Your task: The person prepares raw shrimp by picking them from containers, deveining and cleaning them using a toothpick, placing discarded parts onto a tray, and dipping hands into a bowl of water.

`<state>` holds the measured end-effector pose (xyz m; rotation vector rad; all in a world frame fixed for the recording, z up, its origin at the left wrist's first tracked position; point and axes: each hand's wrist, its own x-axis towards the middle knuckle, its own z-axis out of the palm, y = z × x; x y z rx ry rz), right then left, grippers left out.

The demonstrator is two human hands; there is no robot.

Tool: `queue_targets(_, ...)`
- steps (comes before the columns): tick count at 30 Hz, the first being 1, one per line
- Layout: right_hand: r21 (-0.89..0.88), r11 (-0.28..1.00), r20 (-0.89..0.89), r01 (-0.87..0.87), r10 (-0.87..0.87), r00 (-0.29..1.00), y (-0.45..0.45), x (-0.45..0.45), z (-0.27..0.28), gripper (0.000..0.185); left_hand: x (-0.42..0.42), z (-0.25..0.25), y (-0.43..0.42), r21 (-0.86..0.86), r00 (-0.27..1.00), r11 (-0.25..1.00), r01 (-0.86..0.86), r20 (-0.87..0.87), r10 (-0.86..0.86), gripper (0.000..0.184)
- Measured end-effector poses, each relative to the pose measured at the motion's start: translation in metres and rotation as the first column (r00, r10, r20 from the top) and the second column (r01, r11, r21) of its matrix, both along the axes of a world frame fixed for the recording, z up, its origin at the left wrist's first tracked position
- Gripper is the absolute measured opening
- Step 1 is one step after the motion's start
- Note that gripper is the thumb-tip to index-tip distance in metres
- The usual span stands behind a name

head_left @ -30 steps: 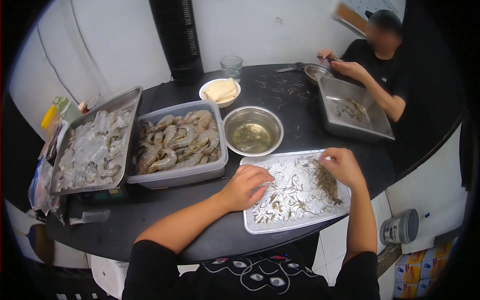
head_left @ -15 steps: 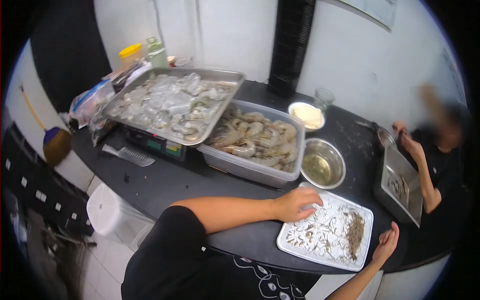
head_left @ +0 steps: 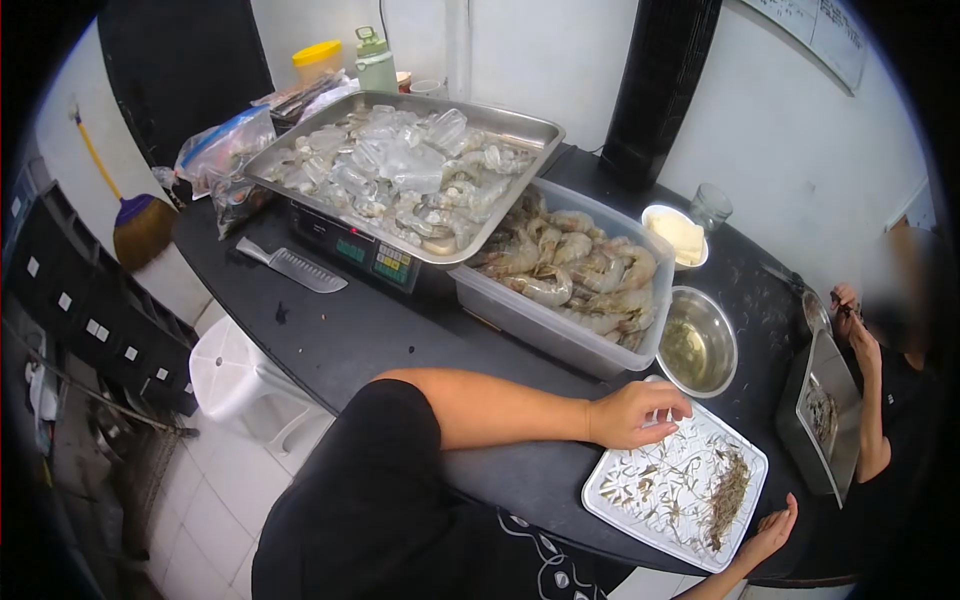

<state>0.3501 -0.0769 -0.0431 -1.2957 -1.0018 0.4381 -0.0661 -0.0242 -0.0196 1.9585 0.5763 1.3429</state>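
My left hand [head_left: 640,414] hovers over the upper-left corner of a white ridged tray [head_left: 592,492], fingers bent toward the thumb. Whatever may be between those fingertips is too small to make out. Thin pale and brownish strands lie scattered on the tray, and a denser brown heap [head_left: 730,500] of them sits along its right side. Beside the tray's lower right edge is my right hand [head_left: 772,530], palm turned up with loosely bent fingers apart and nothing visible in them. A steel bowl [head_left: 733,350] of cloudy yellowish liquid stands just beyond the tray.
Large raw shrimp [head_left: 560,260] fill a plastic tub [head_left: 560,343]. A steel pan [head_left: 545,130] of ice and shrimp rests on a scale [head_left: 345,248]. A knife [head_left: 295,268] lies at left. Across the table, a person's hands [head_left: 855,325] work above a metal container [head_left: 800,400].
The camera view has shifted, so the table appears further right and lower. My left hand stays over the tray with fingers bent; my right hand remains beside it.
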Motion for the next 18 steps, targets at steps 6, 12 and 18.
queue_targets(6,0.012,0.999,-0.003,0.043,-0.042,0.999,0.001,0.000,0.000,0.031,0.001,-0.002,0.002,-0.046,1.000,0.999,-0.006,0.003,0.007,0.025)
queue_targets(12,0.009,0.996,0.013,0.092,-0.092,0.996,0.003,0.000,-0.003,0.030,0.000,-0.001,0.000,-0.099,1.000,0.995,0.015,0.018,-0.013,0.025)
queue_targets(18,0.024,0.997,0.026,0.067,-0.068,0.997,0.005,0.015,-0.011,0.030,0.001,-0.001,0.001,-0.097,1.000,0.995,0.012,0.004,-0.012,0.024)
